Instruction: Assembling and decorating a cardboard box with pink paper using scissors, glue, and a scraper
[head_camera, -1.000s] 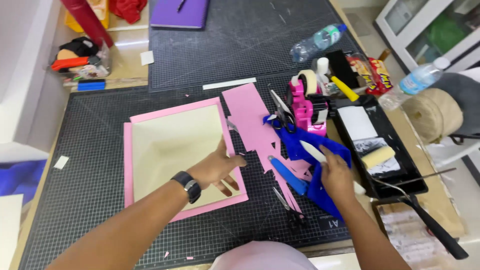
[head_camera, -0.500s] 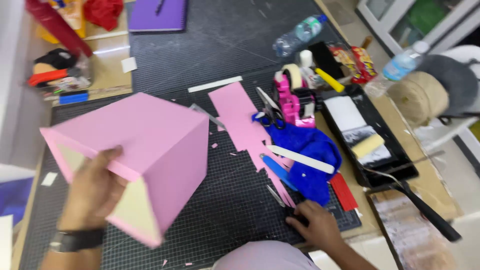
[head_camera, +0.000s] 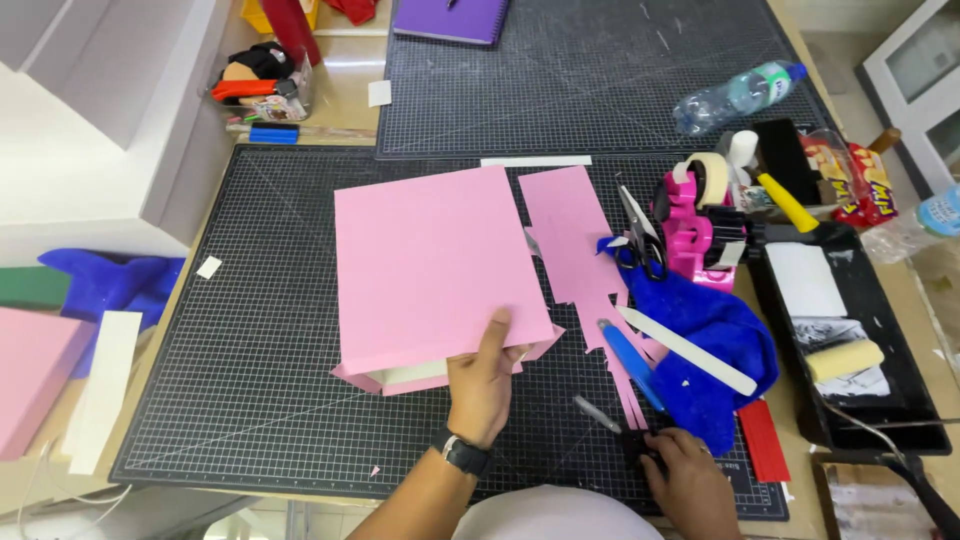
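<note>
Left hand (head_camera: 482, 385): thumb on top and fingers underneath, pinching the near edge of the pink covered board (head_camera: 437, 270), which lies flat on the black cutting mat (head_camera: 250, 330).
Right hand (head_camera: 690, 480): resting low on the mat at the near edge of the bench, over a small dark object; whether the fingers are closed on it cannot be told.
Pink covered board: pink face up, cream underside and folded pink flaps showing at the near edge just left of the left hand.
Between the hands: a grey marker (head_camera: 597, 413) and a blue-handled knife (head_camera: 632, 365).
Beyond the right hand: a blue cloth (head_camera: 710, 350) with a white folding stick (head_camera: 686, 350) across it, scissors (head_camera: 640, 235), a pink tape dispenser (head_camera: 700, 220).
Pink offcut sheet (head_camera: 575, 250): just right of the board, its near edge cut into strips.
Step in hand, as judged: the board is being set down and steadied, face up.
Next move calls for: a firm hold on the near edge so the flaps stay tucked.
</note>
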